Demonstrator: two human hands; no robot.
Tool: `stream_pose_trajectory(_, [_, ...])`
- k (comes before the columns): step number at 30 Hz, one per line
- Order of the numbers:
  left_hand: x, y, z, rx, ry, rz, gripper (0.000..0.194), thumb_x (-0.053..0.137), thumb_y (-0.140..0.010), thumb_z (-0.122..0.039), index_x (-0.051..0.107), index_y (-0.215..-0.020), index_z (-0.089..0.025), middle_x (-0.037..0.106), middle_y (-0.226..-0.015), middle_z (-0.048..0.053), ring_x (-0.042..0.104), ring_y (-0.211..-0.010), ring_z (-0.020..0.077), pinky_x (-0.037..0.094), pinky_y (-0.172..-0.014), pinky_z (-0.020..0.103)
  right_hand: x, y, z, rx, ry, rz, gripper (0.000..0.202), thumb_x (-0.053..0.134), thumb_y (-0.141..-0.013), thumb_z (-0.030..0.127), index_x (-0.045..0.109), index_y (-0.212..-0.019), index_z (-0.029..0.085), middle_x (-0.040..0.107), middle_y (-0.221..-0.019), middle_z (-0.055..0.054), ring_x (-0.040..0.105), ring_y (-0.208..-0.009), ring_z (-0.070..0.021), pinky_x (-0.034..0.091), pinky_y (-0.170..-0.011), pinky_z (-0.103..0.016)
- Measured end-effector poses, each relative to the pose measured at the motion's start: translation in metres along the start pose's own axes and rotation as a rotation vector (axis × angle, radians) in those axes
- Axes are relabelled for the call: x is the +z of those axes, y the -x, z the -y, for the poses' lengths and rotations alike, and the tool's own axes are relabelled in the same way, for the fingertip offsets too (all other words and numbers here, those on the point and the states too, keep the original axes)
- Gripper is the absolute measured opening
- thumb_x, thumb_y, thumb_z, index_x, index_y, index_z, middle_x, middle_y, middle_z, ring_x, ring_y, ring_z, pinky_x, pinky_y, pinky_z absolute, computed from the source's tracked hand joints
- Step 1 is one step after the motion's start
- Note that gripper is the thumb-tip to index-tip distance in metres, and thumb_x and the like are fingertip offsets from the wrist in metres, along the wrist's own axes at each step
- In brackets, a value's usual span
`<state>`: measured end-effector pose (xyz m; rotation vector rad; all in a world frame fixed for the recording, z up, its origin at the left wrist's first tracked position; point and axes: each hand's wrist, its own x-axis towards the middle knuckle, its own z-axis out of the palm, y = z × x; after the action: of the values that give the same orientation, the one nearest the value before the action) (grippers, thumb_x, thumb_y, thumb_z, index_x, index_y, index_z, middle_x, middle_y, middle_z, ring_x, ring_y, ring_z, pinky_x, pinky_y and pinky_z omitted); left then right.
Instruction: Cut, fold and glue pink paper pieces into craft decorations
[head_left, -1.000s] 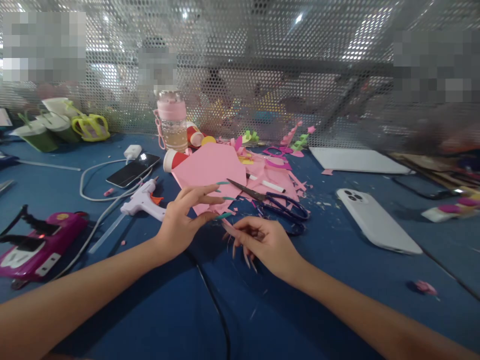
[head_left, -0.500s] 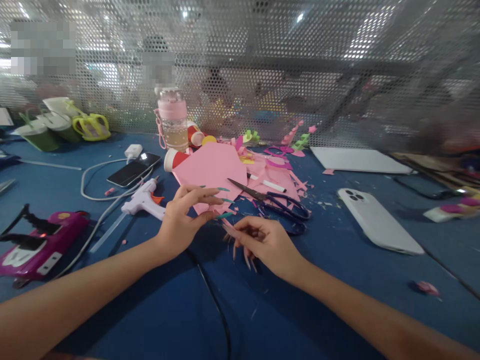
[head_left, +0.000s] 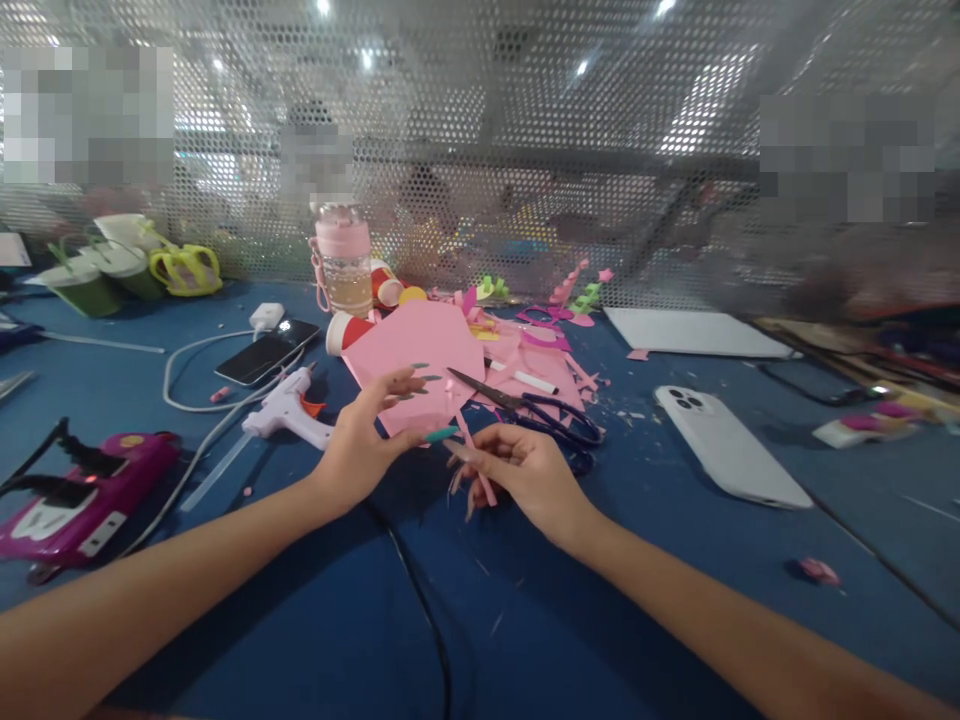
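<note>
A narrow pink paper strip [head_left: 465,430] is pinched between the thumb and fingers of my right hand [head_left: 525,470], its lower end showing below the thumb. My left hand [head_left: 367,425] is beside it on the left, fingers spread apart from the thumb. The left thumb's long green nail reaches up to the strip; whether it touches cannot be made out. Just behind both hands lie a large pink paper sheet [head_left: 420,350] and dark-handled scissors [head_left: 517,402], blades partly over the sheet. A white marker [head_left: 525,377] rests on the pink paper scraps [head_left: 551,360].
On the left are a white glue gun [head_left: 289,410], a dark phone [head_left: 266,352] and a magenta power strip [head_left: 112,490]. A pink-lidded bottle [head_left: 343,262] stands behind a red cup [head_left: 346,333]. To the right lies a white phone [head_left: 731,447]. A black cable [head_left: 416,580] runs towards me.
The pink strip now stands more upright in my right hand, with more of it showing. My left fingers have drawn slightly away from the thumb. The view has shifted a little.
</note>
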<state>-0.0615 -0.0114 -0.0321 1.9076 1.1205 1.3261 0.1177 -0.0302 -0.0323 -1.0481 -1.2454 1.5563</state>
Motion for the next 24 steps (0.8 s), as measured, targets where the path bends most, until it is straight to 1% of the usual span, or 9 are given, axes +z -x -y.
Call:
stream_pose_trajectory(2, [-0.0002,0.0000,-0.0028,-0.031,-0.017,0.021,0.048,0.066,-0.068,-0.022,0.050,-0.113,-0.017,0.062,-0.109,0.010,0.056,-0.102,0.0211,0.041,-0.092,0.043,-0.0006,-0.0004,0.0005,0.006,-0.011,-0.012,0.035,0.074,-0.051,0.042,0.056,-0.063,0.014,0.061,-0.050,0.002,0.055,-0.036,-0.0086,0.046,-0.036,-0.019])
stream_pose_trajectory(5, [-0.0005,0.0010,-0.0065,-0.071,-0.036,0.099,0.028,0.061,-0.074,-0.025,0.059,-0.101,-0.016,0.065,-0.100,0.009,0.059,-0.096,0.0197,0.044,-0.088,0.039,-0.0020,-0.0013,-0.0016,0.006,-0.011,-0.014,0.034,0.076,-0.050,0.039,0.056,-0.064,0.015,0.062,-0.052,0.001,0.056,-0.037,-0.0093,0.046,-0.037,-0.019])
stream_pose_trajectory(7, [-0.0006,0.0019,-0.0075,-0.089,-0.030,0.131,0.025,0.059,-0.075,-0.026,0.061,-0.098,-0.016,0.067,-0.095,0.009,0.061,-0.091,0.0192,0.047,-0.084,0.037,-0.0027,-0.0016,-0.0034,-0.001,-0.008,0.003,0.033,0.076,-0.051,0.038,0.056,-0.064,0.015,0.062,-0.052,0.001,0.056,-0.037,-0.0097,0.046,-0.036,-0.019])
stream_pose_trajectory(8, [-0.0006,0.0023,-0.0076,-0.086,-0.023,0.123,0.028,0.058,-0.076,-0.026,0.059,-0.102,-0.016,0.067,-0.095,0.009,0.062,-0.090,0.0190,0.048,-0.083,0.037,-0.0028,-0.0015,-0.0040,-0.003,-0.006,0.014,0.033,0.076,-0.051,0.037,0.056,-0.064,0.015,0.062,-0.053,0.001,0.057,-0.037,-0.0101,0.046,-0.036,-0.020])
stream_pose_trajectory(10, [-0.0009,0.0027,-0.0074,-0.038,-0.031,0.051,0.038,0.060,-0.075,-0.026,0.054,-0.112,-0.018,0.064,-0.103,0.009,0.059,-0.095,0.0190,0.046,-0.085,0.037,-0.0027,-0.0007,-0.0038,0.000,0.001,0.041,0.031,0.075,-0.053,0.037,0.057,-0.065,0.014,0.062,-0.052,0.001,0.056,-0.036,-0.0098,0.046,-0.036,-0.020])
stream_pose_trajectory(12, [-0.0016,0.0029,-0.0074,0.051,-0.088,-0.037,0.046,0.062,-0.074,-0.025,0.049,-0.117,-0.021,0.059,-0.113,0.009,0.054,-0.104,0.0199,0.043,-0.089,0.039,-0.0019,0.0007,-0.0023,0.017,0.021,0.073,0.030,0.075,-0.055,0.036,0.057,-0.065,0.014,0.062,-0.051,0.001,0.055,-0.035,-0.0091,0.045,-0.035,-0.019])
stream_pose_trajectory(14, [-0.0026,0.0033,-0.0082,0.150,-0.175,-0.080,0.046,0.064,-0.073,-0.025,0.050,-0.116,-0.022,0.057,-0.117,0.008,0.049,-0.109,0.0209,0.040,-0.092,0.041,-0.0007,0.0023,-0.0004,0.038,0.047,0.101,0.029,0.075,-0.055,0.035,0.057,-0.064,0.014,0.063,-0.051,0.001,0.055,-0.035,-0.0087,0.044,-0.035,-0.018])
stream_pose_trajectory(19, [-0.0038,0.0051,-0.0109,0.287,-0.254,-0.064,0.036,0.065,-0.071,-0.021,0.057,-0.106,-0.022,0.064,-0.102,0.006,0.052,-0.101,0.0195,0.043,-0.088,0.038,0.0014,0.0044,0.0019,0.067,0.105,0.127,0.029,0.077,-0.052,0.033,0.057,-0.062,0.013,0.062,-0.050,0.002,0.053,-0.035,-0.0067,0.044,-0.038,-0.017])
stream_pose_trajectory(24, [-0.0030,0.0062,-0.0107,0.288,-0.233,-0.080,0.032,0.066,-0.070,-0.018,0.061,-0.101,-0.023,0.067,-0.088,0.005,0.054,-0.093,0.0191,0.046,-0.083,0.036,0.0006,0.0046,0.0008,0.067,0.136,0.151,0.030,0.077,-0.052,0.033,0.058,-0.062,0.013,0.061,-0.049,0.002,0.048,-0.032,-0.0050,0.044,-0.039,-0.019])
